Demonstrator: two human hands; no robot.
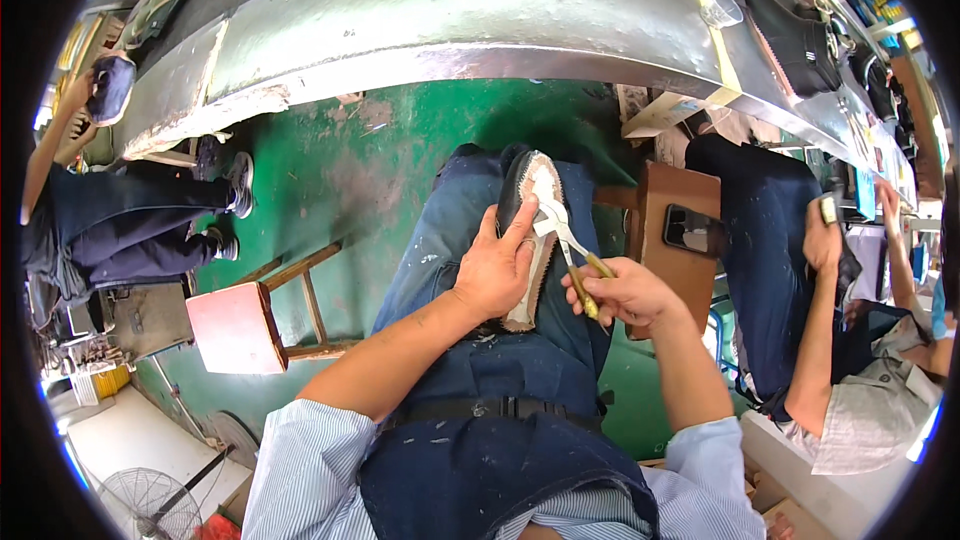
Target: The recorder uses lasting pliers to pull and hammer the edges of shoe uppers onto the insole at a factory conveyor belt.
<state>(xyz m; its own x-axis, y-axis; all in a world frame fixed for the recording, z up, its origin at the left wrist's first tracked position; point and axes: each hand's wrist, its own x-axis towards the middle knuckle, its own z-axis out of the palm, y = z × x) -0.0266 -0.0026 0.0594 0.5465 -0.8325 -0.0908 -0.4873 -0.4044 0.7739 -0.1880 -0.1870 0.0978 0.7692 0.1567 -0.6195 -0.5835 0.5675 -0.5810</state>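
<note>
A dark shoe (517, 316) lies across my lap with its underside up, its toe pointing away from me. The underside is pale, with a jagged folded edge around it. My left hand (497, 265) is wrapped over the shoe's left side, thumb and fingers pressing near its middle. In my right hand (632, 290) is a pair of pincers (562, 229) with yellowish handle grips, the fingers closed around the handles. The metal head of the pincers rests against the front part of the underside. Whether its jaws grip the edge is too small to tell.
A long metal-topped bench (450, 10) runs in front, bearing a clear cup (720, 8) and a black shoe (790, 45). A wooden stool (235, 330) stands left. A phone (690, 228) lies on a brown seat right. People work on both sides; a fan (150, 505) stands lower left.
</note>
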